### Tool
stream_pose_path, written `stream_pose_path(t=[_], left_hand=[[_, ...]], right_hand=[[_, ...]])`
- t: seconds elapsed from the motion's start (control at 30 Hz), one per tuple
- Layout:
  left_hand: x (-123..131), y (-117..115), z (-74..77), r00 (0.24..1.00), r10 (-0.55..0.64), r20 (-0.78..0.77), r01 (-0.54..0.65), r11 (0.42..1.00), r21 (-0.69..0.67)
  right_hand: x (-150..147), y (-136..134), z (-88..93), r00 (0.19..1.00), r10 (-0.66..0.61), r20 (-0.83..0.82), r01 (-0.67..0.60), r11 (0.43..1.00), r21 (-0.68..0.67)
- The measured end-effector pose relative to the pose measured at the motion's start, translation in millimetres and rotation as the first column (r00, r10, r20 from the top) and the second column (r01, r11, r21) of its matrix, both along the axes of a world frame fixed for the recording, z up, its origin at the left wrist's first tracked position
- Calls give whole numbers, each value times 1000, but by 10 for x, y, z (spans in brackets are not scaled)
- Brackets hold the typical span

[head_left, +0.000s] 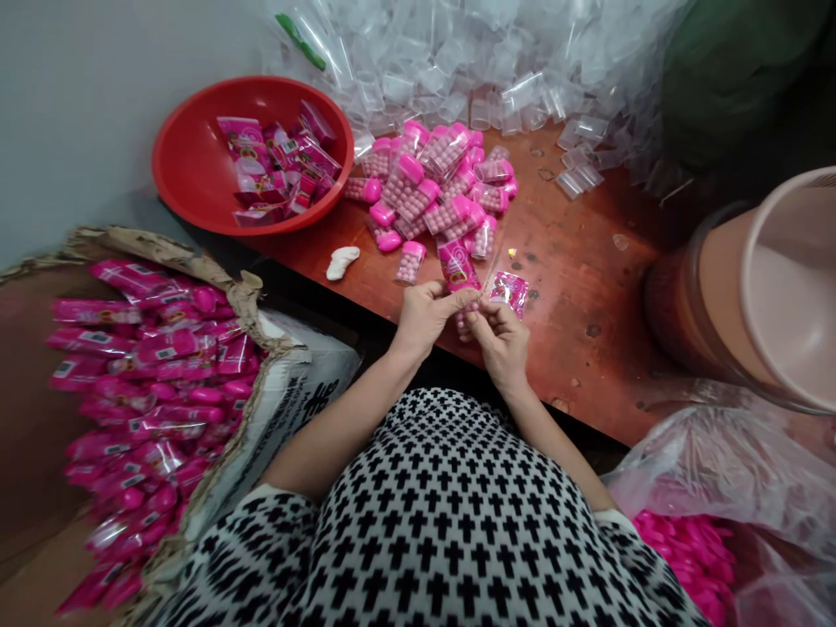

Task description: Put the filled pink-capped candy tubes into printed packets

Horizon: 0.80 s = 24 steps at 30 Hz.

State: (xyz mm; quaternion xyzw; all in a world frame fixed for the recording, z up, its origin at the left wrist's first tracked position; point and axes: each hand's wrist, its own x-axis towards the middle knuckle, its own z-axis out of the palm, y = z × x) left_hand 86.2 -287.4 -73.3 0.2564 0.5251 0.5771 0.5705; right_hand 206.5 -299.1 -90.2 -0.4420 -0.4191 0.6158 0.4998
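Note:
My left hand (426, 310) and my right hand (502, 338) meet above the near edge of the brown table (588, 261), both pinched on one pink printed wrapper (457, 266) with a small candy tube partly inside it. A second loose pink wrapper (510, 290) lies just beyond my right hand. Behind the hands sits a pile of clear tubes with pink caps (434, 178), filled with pink balls.
A red bowl (196, 165) at the back left holds several pink wrappers. A cardboard box (261, 418) on my left is full of wrapped pink tubes. Empty clear tubes (470, 70) are heaped at the back. A brown bucket (731, 296) stands right; a bag of pink caps (685, 540) lies below.

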Motion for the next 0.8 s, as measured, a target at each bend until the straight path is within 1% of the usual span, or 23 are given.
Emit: stream_pose_path(t=[0.07, 0.13, 0.17, 0.23, 0.3, 0.33, 0.43, 0.5, 0.6, 0.7, 0.73, 0.8], left_hand=[[72, -32, 6, 998, 18, -59, -17, 1000, 13], [123, -69, 14, 999, -26, -24, 27, 999, 33], [135, -83, 17, 998, -46, 31, 45, 998, 41], [135, -90, 18, 982, -55, 181, 50, 998, 31], [118, -70, 11, 952, -29, 304, 34, 999, -11], [109, -55, 5, 943, -16, 333, 28, 999, -32], [114, -27, -7, 940, 6, 342, 20, 997, -73], [143, -39, -4, 941, 32, 335, -2, 996, -91], [179, -90, 19, 944, 78, 322, -48, 994, -98], [160, -125, 42, 947, 71, 315, -48, 996, -80], [144, -127, 47, 946, 69, 316, -49, 996, -72], [116, -122, 47, 942, 74, 327, -57, 997, -60]], right_hand=[[21, 45, -19, 994, 27, -109, -35, 997, -70], [44, 86, -37, 982, 45, -183, -69, 989, -128], [52, 99, -43, 981, 44, -190, -71, 988, -138], [60, 100, -47, 987, 47, -152, -66, 990, -124], [52, 74, -38, 995, 59, -85, -67, 993, -94], [45, 55, -29, 997, 63, -54, -67, 995, -79], [21, 2, -3, 1000, 19, 4, -19, 999, -30], [13, -17, 1, 1000, -18, 13, 18, 1000, -7], [11, -24, -28, 999, -11, -46, 8, 998, -55], [10, -32, -66, 991, -15, -134, 0, 994, -112], [8, -40, -71, 991, -18, -133, 3, 994, -111], [4, -62, -66, 997, -19, -73, 14, 997, -76]])
